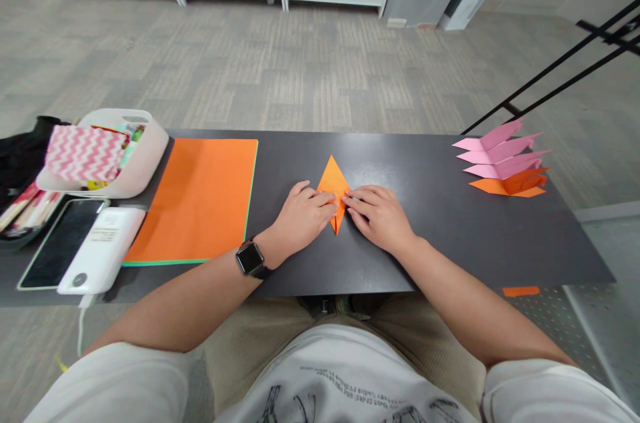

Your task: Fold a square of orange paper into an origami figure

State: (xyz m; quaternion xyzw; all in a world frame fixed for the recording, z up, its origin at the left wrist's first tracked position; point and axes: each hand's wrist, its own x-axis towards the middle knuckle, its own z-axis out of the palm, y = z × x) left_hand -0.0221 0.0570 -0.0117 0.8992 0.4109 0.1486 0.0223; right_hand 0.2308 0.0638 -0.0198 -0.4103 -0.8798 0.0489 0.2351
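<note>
A folded orange paper piece [333, 183], kite-shaped with its point away from me, lies at the middle of the dark table [430, 243]. My left hand [299, 216] lies over its left side, fingers flat and pressing on the paper. My right hand [380, 215] mirrors it on the right side, fingertips pressing along the middle crease. Both hands lie flat on the paper and grip nothing. A dark watch sits on my left wrist.
A stack of orange sheets [200, 200] lies to the left. Further left are a white basket [143, 163] with a pink zigzag pouch, a phone [63, 243] and a white power bank [103, 250]. Folded pink and orange pieces [503, 163] sit at the right. An orange scrap [520, 291] lies on the floor.
</note>
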